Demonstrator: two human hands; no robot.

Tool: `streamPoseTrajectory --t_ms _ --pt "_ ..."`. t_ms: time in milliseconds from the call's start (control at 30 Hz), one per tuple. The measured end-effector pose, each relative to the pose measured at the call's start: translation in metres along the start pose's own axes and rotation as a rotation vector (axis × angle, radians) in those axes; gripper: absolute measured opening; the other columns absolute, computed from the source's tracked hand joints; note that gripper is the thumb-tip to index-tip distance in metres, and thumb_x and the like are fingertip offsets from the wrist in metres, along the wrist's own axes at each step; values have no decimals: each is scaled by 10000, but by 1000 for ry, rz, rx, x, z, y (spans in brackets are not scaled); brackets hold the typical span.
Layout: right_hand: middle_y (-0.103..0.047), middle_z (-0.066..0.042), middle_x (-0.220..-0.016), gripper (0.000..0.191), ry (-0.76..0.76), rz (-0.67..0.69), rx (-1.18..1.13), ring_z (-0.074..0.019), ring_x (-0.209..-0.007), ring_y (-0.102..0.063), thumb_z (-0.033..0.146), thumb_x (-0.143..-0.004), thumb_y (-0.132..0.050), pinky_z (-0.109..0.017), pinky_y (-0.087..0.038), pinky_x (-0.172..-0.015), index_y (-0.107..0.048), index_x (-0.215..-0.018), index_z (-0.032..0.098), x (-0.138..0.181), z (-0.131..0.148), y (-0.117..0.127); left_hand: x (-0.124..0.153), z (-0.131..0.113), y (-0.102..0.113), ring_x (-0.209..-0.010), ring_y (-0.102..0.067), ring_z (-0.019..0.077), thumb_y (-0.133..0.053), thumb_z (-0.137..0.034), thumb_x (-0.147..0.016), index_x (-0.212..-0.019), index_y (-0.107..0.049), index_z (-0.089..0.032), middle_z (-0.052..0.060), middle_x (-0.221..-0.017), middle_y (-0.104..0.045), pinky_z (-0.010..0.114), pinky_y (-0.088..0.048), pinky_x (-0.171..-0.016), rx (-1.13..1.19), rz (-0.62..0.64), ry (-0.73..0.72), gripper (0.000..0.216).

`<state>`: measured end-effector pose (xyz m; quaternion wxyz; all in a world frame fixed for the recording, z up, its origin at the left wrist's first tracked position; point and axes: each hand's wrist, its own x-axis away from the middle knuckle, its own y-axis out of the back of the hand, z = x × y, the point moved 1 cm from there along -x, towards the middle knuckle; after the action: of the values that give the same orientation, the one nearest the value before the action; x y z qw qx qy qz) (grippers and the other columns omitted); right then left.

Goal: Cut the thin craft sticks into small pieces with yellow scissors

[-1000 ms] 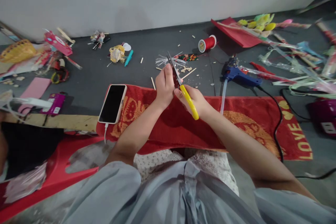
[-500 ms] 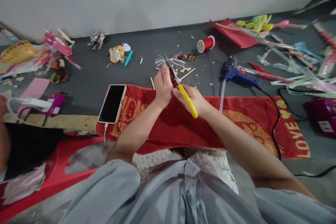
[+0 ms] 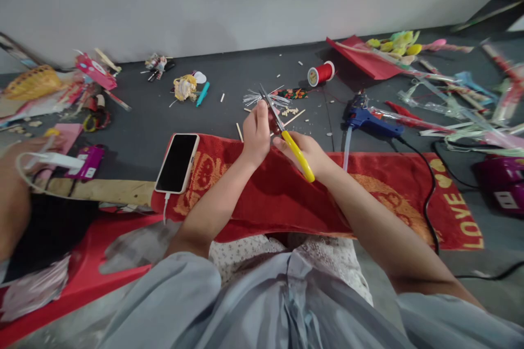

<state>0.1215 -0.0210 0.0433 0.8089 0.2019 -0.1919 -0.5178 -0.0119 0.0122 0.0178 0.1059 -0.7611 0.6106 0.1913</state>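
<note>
My right hand (image 3: 309,155) is closed around scissors (image 3: 301,157) with yellow handles, their metal blades pointing up and away. Close beside the blades is my left hand (image 3: 257,133), its fingers curled and thumb raised; something small and dark reddish shows between the two hands, too covered to name. Just beyond them lie a bundle of thin silvery strands (image 3: 256,98), a flower-patterned strip (image 3: 297,94) and small pale cut pieces (image 3: 290,112) with thin sticks. Further back, a spool of red thread (image 3: 321,73) rests on its side.
A red towel (image 3: 286,196) covers the table's front edge, with a phone (image 3: 177,163) on it at left. Right of my hands lies a blue glue gun (image 3: 374,121) with its cord. Craft scraps are piled at both sides. Another person's hand (image 3: 18,166) is at far left.
Both my hands keep nearly the same pose, with the scissors swung slightly. At far left, the other person's hand has come further into view over the pink paper.
</note>
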Motion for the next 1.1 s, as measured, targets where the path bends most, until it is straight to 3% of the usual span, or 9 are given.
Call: streamPoseTrajectory --t_ms 100,267,400,567,733,1100 --pt "-518 -17 -649 604 -15 -36 88 -133 -577 -422 825 -749 -354 -283 -302 -566 -422 -706 227 1 -1 9 0 -6 2 -552 -556 92 -284 -617 -937 -819 -551 -201 -12 -627 -584 252 -457 -593 -67 -6 -33 508" --pt "-586 -64 -697 590 -6 -184 320 -170 -591 -483 797 -783 -331 -293 -309 -572 -454 -762 221 1 -5 15 0 -14 5 -613 -584 92 -315 -572 -954 -800 -531 -205 -11 -648 -602 248 -446 -634 -220 25 -156 454" --pt "-640 -110 -754 610 44 -251 420 -223 -640 -575 764 -811 -348 -308 -346 -595 -515 -911 185 3 -8 15 -2 -15 6 -567 -547 85 -345 -581 -944 -702 -504 -198 -18 -609 -570 244 -434 -592 -158 65 -202 480" --pt "-657 -133 -841 619 139 -283 403 -245 -695 -601 763 -816 -367 -325 -373 -612 -496 -973 179 4 -13 16 -4 -17 4 -508 -520 84 -449 -620 -885 -658 -492 -201 -29 -572 -514 229 -417 -497 147 196 -50 478" --pt "-654 -121 -855 585 197 -309 375 -233 -696 -596 753 -815 -388 -332 -388 -624 -484 -971 198 5 -14 17 -2 -23 3 -452 -498 77 -535 -687 -796 -595 -432 -199 -45 -520 -455 221 -389 -443 295 241 112 537" --pt "-651 -147 -897 614 216 -306 398 -257 -772 -611 759 -821 -349 -344 -399 -654 -475 -991 182 7 -10 20 -2 -23 3 -359 -422 49 -564 -599 -818 -570 -343 -204 -86 -438 -357 192 -327 -381 363 243 165 517"
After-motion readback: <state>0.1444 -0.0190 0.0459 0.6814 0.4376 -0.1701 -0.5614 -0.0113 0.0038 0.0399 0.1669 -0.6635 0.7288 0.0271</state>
